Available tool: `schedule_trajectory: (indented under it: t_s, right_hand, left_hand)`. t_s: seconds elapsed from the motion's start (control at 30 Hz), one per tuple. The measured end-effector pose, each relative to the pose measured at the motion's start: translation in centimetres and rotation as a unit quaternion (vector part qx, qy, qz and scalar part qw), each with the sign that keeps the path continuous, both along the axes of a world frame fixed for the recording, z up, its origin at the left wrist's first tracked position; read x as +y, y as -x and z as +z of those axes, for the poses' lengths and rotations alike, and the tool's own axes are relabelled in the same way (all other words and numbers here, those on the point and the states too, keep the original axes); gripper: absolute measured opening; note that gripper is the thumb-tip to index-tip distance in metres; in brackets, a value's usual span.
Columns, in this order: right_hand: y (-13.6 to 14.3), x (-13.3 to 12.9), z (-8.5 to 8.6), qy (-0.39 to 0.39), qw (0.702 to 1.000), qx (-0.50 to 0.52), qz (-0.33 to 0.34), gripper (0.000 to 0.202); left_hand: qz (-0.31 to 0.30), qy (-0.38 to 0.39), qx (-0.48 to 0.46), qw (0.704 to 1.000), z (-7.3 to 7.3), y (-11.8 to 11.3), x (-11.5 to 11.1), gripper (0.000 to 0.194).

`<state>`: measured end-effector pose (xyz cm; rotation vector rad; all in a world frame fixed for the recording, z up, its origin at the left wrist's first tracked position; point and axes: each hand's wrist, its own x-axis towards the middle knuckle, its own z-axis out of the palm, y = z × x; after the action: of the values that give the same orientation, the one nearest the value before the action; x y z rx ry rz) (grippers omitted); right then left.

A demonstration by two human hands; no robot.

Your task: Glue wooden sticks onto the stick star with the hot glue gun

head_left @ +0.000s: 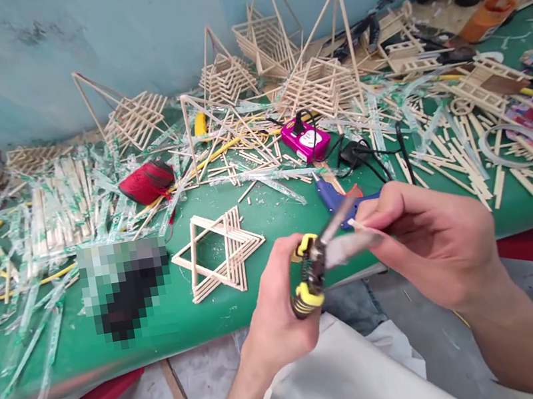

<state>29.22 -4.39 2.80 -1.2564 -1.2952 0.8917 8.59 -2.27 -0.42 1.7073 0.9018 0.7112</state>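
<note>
"Over the near edge of the green table [206, 330], what does the left hand [283, 305] have?"

"Spring-loaded cutters [314, 269] with black and yellow handles. Its grip is wrapped around them, and the blades stand apart, pointing toward the right hand [436, 247]."

"And the right hand's grip?"

"Narrow, thumb against fingers, pinching a pale wooden stick [359, 225] right beside the blades. The blades are blurred, so it may be touching one; I can't be sure."

"What about the stacked-stick star [219, 254]?"

"Flat on the table, left of the cutters, its layered sticks fanned slightly at the right side. Neither hand touches it."

"Anything near?"

"A blue glue gun [331, 201] lies just beyond the right hand, partly hidden by it. Behind that sits a magenta power box [305, 141] with a black plug in it."

"And farther left?"

"A red pouch [145, 183], beyond the star. Stick pyramid frames [321, 83] stand along the blue wall [158, 28], among loose sticks and plastic strips."
</note>
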Motion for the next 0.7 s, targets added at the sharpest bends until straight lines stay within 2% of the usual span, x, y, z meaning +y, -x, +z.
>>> schedule_trajectory:
  t_s: [0.07,0.13,0.4,0.7]
  right_hand:
    - [-0.03,0.19,0.59,-0.004,1.0,0.0,0.019,0.017]
    - [-0.03,0.22,0.87,-0.01,1.0,-0.007,0.029,0.018]
    - [-0.14,-0.33,0.74,-0.041,0.999,-0.03,-0.016,0.017]
    - [-0.2,0.07,0.99,-0.11,0.987,-0.118,0.014,0.017]
  left_hand:
    - [0.004,-0.053,0.015,0.998,0.28,-0.08,-0.13,0.076]
    - [0.004,-0.072,0.018,0.997,0.26,-0.33,-0.34,0.076]
    - [0.047,-0.097,0.021,0.994,-0.12,-0.69,-0.65,0.073]
    - [0.051,-0.139,0.083,0.985,-0.41,-0.24,-0.33,0.074]
